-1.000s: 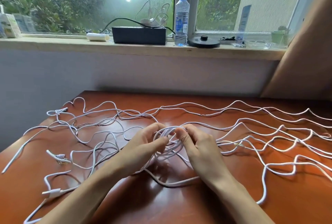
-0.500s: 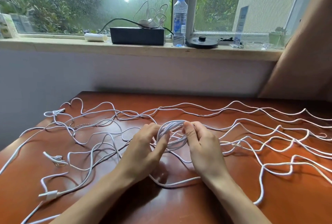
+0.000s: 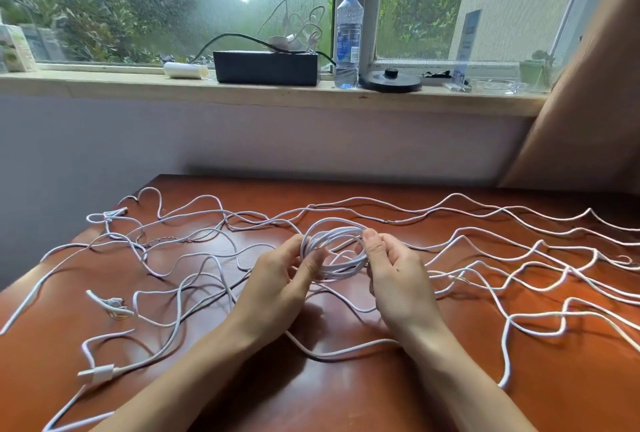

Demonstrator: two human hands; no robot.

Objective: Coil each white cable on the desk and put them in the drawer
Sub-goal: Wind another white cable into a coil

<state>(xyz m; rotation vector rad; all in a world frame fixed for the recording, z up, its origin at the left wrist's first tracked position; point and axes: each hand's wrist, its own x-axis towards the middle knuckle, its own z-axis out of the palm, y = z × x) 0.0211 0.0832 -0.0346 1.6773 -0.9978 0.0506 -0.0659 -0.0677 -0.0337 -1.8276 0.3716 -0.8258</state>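
A small coil of white cable (image 3: pixel 335 247) with several loops is held just above the middle of the brown desk (image 3: pixel 346 390). My left hand (image 3: pixel 280 279) pinches the coil's left side, thumb on the loops. My right hand (image 3: pixel 394 272) grips its right side between thumb and fingers. The coil's loose tail (image 3: pixel 332 354) runs under my wrists. Several other white cables lie uncoiled across the desk, to the left (image 3: pixel 180 258) and to the right (image 3: pixel 519 258). No drawer is visible.
A white connector plug (image 3: pixel 98 372) lies near the desk's front left. On the window sill (image 3: pixel 104 83) behind stand a black box (image 3: pixel 266 67), a water bottle (image 3: pixel 347 36), a black round base (image 3: pixel 390 81) and a white roll (image 3: pixel 183 70). A curtain (image 3: pixel 588 113) hangs at the right.
The coil has grown rounder and been lifted a little between my hands; my hands moved slightly apart as loops were added. The loose cables on the desk lie much as before.
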